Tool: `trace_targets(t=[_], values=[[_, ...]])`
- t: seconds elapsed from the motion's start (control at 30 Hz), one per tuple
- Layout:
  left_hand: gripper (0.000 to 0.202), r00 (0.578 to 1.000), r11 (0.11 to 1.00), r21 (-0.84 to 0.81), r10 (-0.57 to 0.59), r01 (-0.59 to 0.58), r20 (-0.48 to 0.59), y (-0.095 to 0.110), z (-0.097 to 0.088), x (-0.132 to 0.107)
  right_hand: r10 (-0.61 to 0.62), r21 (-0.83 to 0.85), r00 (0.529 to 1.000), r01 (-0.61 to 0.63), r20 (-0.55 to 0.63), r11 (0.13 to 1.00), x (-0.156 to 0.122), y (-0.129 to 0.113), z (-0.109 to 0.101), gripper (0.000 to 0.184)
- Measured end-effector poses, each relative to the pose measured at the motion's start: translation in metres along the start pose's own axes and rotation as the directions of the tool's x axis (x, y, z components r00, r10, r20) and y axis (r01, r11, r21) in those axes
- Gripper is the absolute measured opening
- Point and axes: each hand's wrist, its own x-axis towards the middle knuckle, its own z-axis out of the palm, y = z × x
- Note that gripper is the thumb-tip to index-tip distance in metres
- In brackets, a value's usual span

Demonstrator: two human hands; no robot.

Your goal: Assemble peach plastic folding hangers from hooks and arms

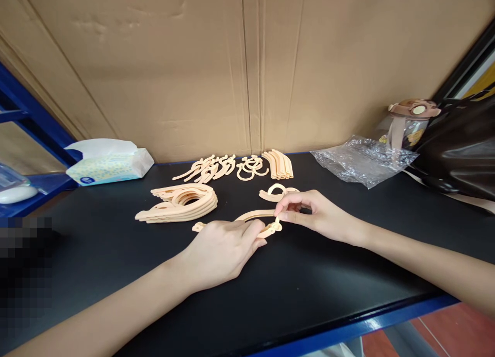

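My left hand (226, 243) is closed on a beige plastic hanger arm (266, 232), held just above the black tabletop. At the arm's right end, my right hand (309, 213) pinches a small beige piece, mostly covered by the fingertips. Behind the fingers a second curved beige strip (253, 214) shows; how it joins the arm is hidden. Just beyond my right hand lie a loose beige hook and arm (273, 194). To the left sits a stack of folded beige hangers (181, 205).
Along the back lie loose beige hanger pieces (207, 167), several hooks (252, 166) and a row of curved arms (277, 165). A tissue pack (112, 164) stands back left. At the right are a crumpled clear bag (359, 161), a bottle (412, 122) and a dark bag (460, 151).
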Motion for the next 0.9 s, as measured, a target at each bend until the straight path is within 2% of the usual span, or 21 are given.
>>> trace_targets(t=[0.2,0.4,0.9], values=[[0.02,0.999,1.0,0.025,-0.012,0.011,0.037,0.0019,-0.0015,0.0024,-0.027,-0.02,0.999,0.027,-0.026,0.999,-0.0006,-0.0019,0.0012,0.018],[0.018,0.992,0.998,0.049,-0.032,0.026,0.121,0.0025,-0.0046,0.0032,-0.051,-0.066,0.998,0.048,-0.037,0.997,-0.0012,-0.0038,0.0026,0.017],[0.021,0.974,0.996,-0.039,-0.067,0.077,0.216,0.0033,-0.01,0.0046,-0.064,-0.079,0.998,0.063,-0.019,0.995,-0.0032,-0.0026,0.007,0.015]])
